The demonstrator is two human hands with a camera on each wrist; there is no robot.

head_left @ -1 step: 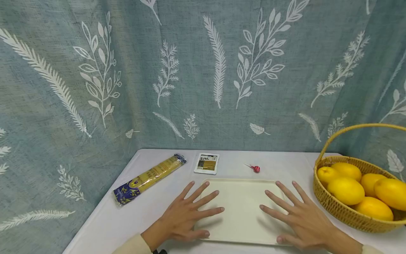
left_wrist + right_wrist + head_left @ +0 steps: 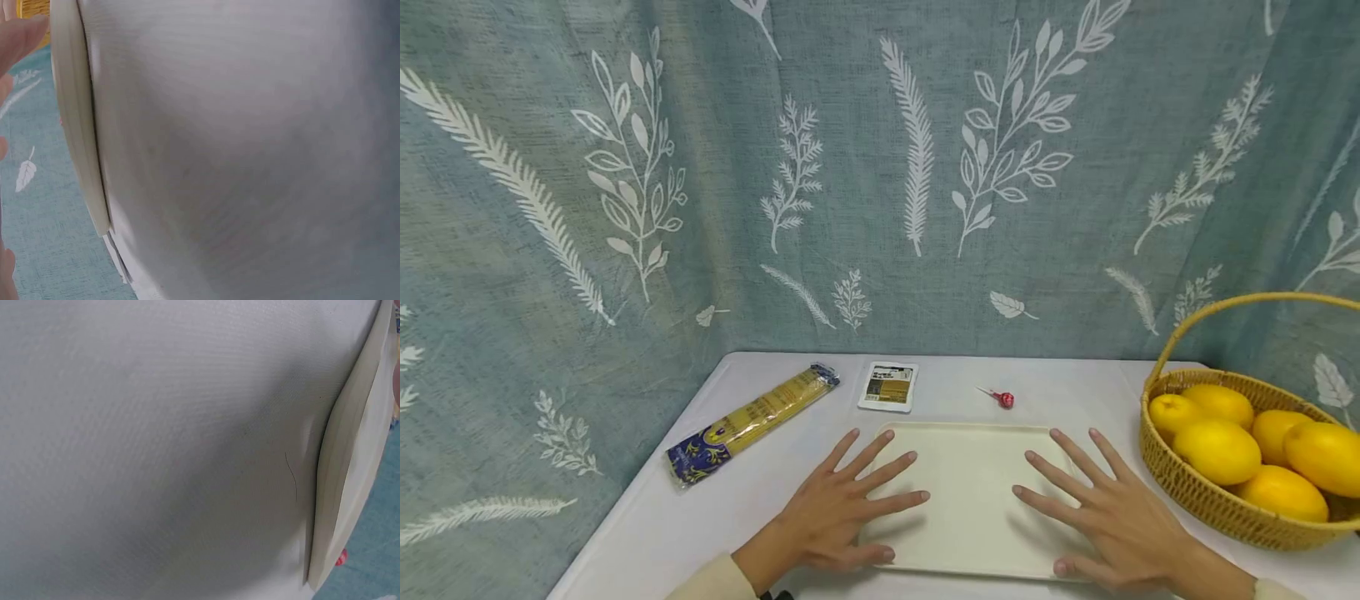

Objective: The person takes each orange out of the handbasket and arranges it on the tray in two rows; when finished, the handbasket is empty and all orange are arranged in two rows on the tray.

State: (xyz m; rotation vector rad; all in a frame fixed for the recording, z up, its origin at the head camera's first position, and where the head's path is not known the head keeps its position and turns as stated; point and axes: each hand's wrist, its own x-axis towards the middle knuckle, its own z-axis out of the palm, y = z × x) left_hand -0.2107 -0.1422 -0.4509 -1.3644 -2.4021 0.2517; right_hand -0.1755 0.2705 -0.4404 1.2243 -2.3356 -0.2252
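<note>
A shallow, cream, rectangular, plastic-looking tray (image 2: 970,500) lies between the left hand (image 2: 850,512) and right hand (image 2: 1112,525), long axis running hand to hand; both spread wide, empty, fingers over its ends, neither clearly nearer.

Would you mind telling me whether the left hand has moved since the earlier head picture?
No; in the head view, the left hand shows no visible shift in any direction against the tray.

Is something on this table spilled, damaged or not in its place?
Nothing looks spilled or damaged. One small oddity: in the right wrist view, a stray dark strand, perhaps a hair, stands out on the white cloth beside the tray.
</note>
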